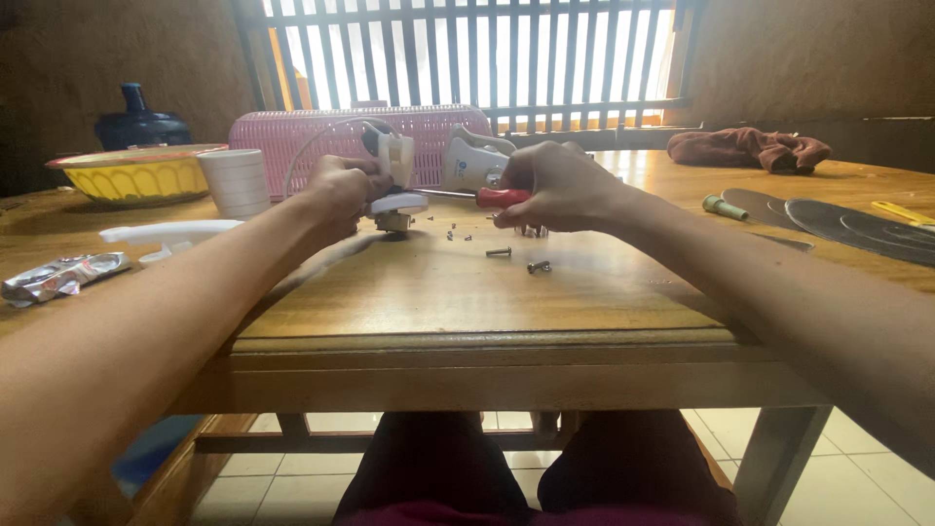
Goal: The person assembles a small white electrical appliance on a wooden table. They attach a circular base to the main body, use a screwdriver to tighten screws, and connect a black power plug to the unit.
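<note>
My left hand [341,190] grips a white plastic appliance part [394,175] with a cord, holding it on the wooden table [438,292]. My right hand [555,185] holds a screwdriver with a red handle [502,197]; its metal shaft points left into the white part. Several loose screws [516,258] lie on the table just in front of my hands. A second white housing piece [472,161] stands behind the screwdriver.
A pink basket [292,131], a white cup [236,182], a yellow bowl [136,175] and a dark blue jug [141,122] stand at the back left. A foil wrapper [58,278] lies left. A brown cloth [750,148] and round metal discs [847,224] lie right.
</note>
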